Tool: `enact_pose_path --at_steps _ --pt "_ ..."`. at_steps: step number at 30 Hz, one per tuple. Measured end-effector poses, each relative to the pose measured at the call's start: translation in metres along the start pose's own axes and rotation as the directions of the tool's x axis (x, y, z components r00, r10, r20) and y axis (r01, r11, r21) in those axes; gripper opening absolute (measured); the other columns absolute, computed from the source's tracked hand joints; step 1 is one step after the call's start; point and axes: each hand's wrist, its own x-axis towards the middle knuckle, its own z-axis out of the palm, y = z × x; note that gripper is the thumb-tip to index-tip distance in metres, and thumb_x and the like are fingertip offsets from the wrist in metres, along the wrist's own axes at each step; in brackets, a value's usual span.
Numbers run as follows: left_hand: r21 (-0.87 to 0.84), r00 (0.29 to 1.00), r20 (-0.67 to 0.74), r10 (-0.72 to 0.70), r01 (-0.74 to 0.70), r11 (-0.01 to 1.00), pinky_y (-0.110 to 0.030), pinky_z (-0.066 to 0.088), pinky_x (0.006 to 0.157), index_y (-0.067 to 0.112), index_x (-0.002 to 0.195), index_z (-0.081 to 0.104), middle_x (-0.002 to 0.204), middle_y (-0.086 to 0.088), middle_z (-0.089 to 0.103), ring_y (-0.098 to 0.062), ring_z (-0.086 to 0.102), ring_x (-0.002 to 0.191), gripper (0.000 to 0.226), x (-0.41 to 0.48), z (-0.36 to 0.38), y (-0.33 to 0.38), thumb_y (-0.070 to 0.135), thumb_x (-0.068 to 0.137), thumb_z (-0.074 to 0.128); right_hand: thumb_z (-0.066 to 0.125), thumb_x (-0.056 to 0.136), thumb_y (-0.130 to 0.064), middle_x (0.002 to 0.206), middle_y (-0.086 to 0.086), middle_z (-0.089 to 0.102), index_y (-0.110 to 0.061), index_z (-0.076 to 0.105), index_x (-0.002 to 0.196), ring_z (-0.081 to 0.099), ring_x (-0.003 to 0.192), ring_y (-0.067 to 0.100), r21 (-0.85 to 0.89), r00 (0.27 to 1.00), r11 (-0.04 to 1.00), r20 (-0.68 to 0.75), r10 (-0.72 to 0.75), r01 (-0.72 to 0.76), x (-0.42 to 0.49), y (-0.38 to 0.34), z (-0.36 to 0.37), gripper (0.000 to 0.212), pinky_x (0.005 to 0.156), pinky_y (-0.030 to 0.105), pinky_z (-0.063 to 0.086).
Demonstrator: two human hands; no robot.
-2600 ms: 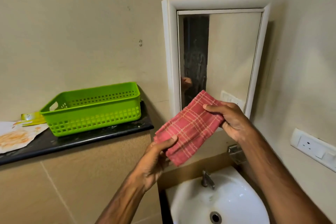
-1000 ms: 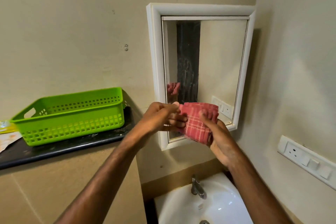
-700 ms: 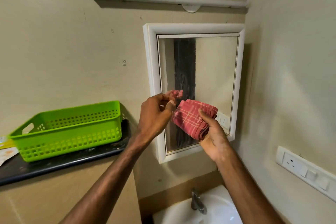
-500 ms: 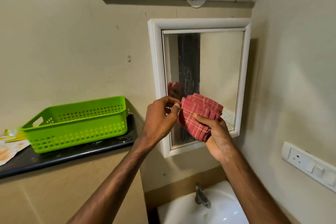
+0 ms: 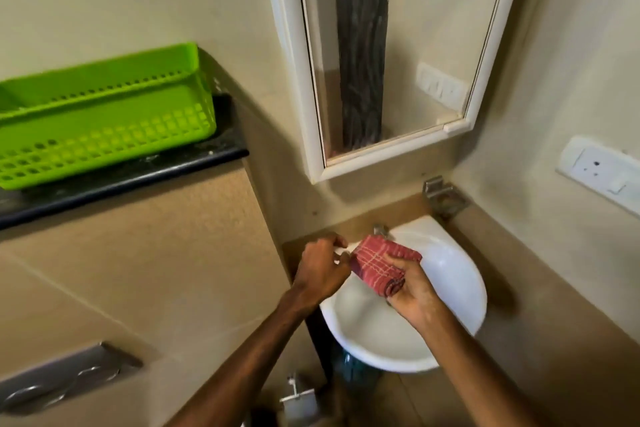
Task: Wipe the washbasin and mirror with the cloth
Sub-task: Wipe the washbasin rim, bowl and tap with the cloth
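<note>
A folded red checked cloth (image 5: 375, 263) is held above the white washbasin (image 5: 450, 288). My right hand (image 5: 412, 291) grips the cloth from below and the right, thumb across its top. My left hand (image 5: 322, 269) is at the cloth's left edge, fingers curled, pinching its corner. The tap (image 5: 381, 229) shows just behind the cloth. The white-framed mirror (image 5: 408, 45) hangs on the wall above the basin, away from both hands.
A green plastic basket (image 5: 104, 121) stands on a black counter ledge (image 5: 138, 173) at the left. A socket plate (image 5: 602, 170) is on the right wall. A metal holder (image 5: 443, 196) sits in the corner above the basin. A flush plate (image 5: 69, 374) is at lower left.
Both hands with the cloth have dropped from in front of the mirror down to over the washbasin. The cloth has stayed folded. My view has tilted downward.
</note>
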Motion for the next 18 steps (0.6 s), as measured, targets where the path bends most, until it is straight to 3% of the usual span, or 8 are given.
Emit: enact_pose_path --at_steps 5,9,12,14,15,17,18 --pt "0.156 0.948 0.206 -0.242 0.212 0.965 -0.034 0.054 0.097 0.011 0.125 0.065 0.125 -0.007 0.069 -0.025 0.066 0.113 0.037 -0.001 0.064 -0.067 0.024 0.091 0.059 0.054 0.104 -0.017 0.144 0.027 0.058 -0.009 0.053 0.146 0.052 0.138 0.047 -0.082 0.985 0.986 -0.109 0.133 -0.142 0.030 0.034 -0.040 0.043 0.120 0.058 0.039" --pt "0.266 0.885 0.297 -0.358 0.284 0.921 -0.039 0.050 0.101 0.002 0.130 0.056 0.133 -0.016 0.059 -0.034 0.059 0.122 0.043 0.004 0.107 -0.108 0.020 0.091 0.059 0.056 0.104 -0.020 0.133 0.021 0.066 -0.013 0.062 0.134 0.060 0.126 0.041 -0.221 0.982 0.965 -0.156 0.109 -0.142 0.065 0.053 -0.062 0.031 0.117 0.053 0.041" --pt "0.301 0.834 0.309 -0.456 0.369 0.879 -0.043 0.049 0.103 0.001 0.132 0.054 0.137 -0.018 0.055 -0.036 0.056 0.126 0.044 0.015 0.135 -0.135 0.018 0.092 0.060 0.062 0.100 -0.007 0.139 0.016 0.066 -0.013 0.061 0.139 0.063 0.128 0.033 -0.424 0.990 0.904 -0.138 -0.008 -0.052 0.099 0.075 -0.073 0.039 0.113 0.046 0.048" --pt "0.363 0.804 0.313 -0.505 0.390 0.846 -0.041 0.046 0.108 0.001 0.140 0.051 0.143 -0.018 0.052 -0.035 0.054 0.131 0.047 0.024 0.155 -0.154 0.021 0.097 0.055 0.058 0.099 0.006 0.141 0.006 0.067 -0.014 0.065 0.135 0.065 0.125 0.019 -0.631 0.989 0.768 -0.016 -0.150 0.106 0.126 0.088 -0.076 0.043 0.109 0.031 0.053" --pt "0.373 0.795 0.319 -0.516 0.395 0.840 -0.040 0.043 0.111 -0.003 0.148 0.040 0.151 -0.020 0.044 -0.036 0.049 0.136 0.057 0.026 0.165 -0.164 0.020 0.098 0.054 0.055 0.099 0.009 0.139 -0.001 0.068 -0.017 0.067 0.131 0.066 0.126 0.015 -0.704 0.978 0.684 0.078 -0.193 0.192 0.140 0.096 -0.075 0.042 0.108 0.027 0.053" --pt "0.392 0.784 0.329 -0.526 0.394 0.831 -0.039 0.040 0.115 -0.005 0.158 0.011 0.160 -0.022 0.026 -0.038 0.041 0.142 0.080 0.031 0.181 -0.179 0.014 0.094 0.055 0.052 0.102 0.009 0.134 -0.010 0.070 -0.024 0.065 0.131 0.066 0.129 0.013 -0.747 0.936 0.564 0.284 -0.208 0.352 0.168 0.108 -0.071 0.046 0.112 0.028 0.051" --pt "0.384 0.781 0.314 -0.540 0.416 0.825 -0.040 0.042 0.113 -0.004 0.159 0.004 0.158 -0.022 0.027 -0.039 0.043 0.140 0.087 0.033 0.188 -0.184 0.011 0.091 0.057 0.051 0.102 0.010 0.133 -0.012 0.071 -0.029 0.063 0.133 0.065 0.130 0.011 -0.759 0.907 0.498 0.364 -0.211 0.420 0.184 0.113 -0.066 0.052 0.114 0.030 0.049"
